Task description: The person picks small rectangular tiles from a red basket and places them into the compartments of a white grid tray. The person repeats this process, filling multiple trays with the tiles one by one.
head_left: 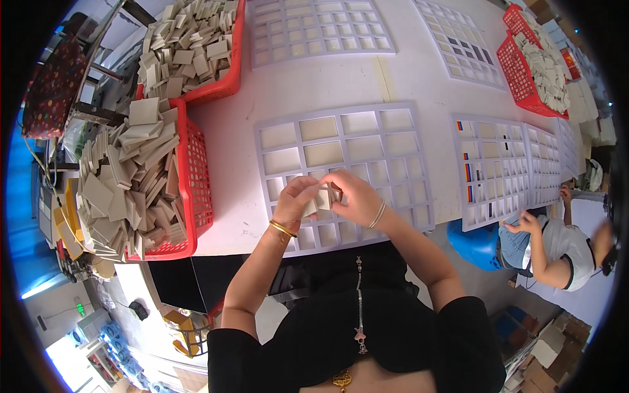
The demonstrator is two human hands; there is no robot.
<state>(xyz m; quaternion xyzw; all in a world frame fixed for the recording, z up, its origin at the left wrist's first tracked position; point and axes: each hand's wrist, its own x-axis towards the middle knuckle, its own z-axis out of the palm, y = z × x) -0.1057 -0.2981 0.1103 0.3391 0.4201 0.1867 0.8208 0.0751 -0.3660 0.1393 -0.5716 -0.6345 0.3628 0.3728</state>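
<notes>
My left hand (296, 202), with a gold bangle at the wrist, pinches small cream-white square tiles (320, 204). The same tiles are gripped from the other side by my right hand (357, 198), which wears silvery bangles. How many tiles there are I cannot tell, as my fingers partly cover them. Both hands are over a white grid tray (421, 157) with many rectangular compartments. Two compartments in its upper part hold beige panels, one upper panel (318, 128) and one lower panel (324, 154). The tray's lower middle is hidden behind my hands.
Red baskets heaped with cream tiles stand to the left, a near basket (196, 190) and a far basket (237, 65). More grid trays lie at the far side (321, 29) and right (491, 164). Red baskets (517, 72) stand far right. A co-worker (547, 245) reaches over the right-hand trays.
</notes>
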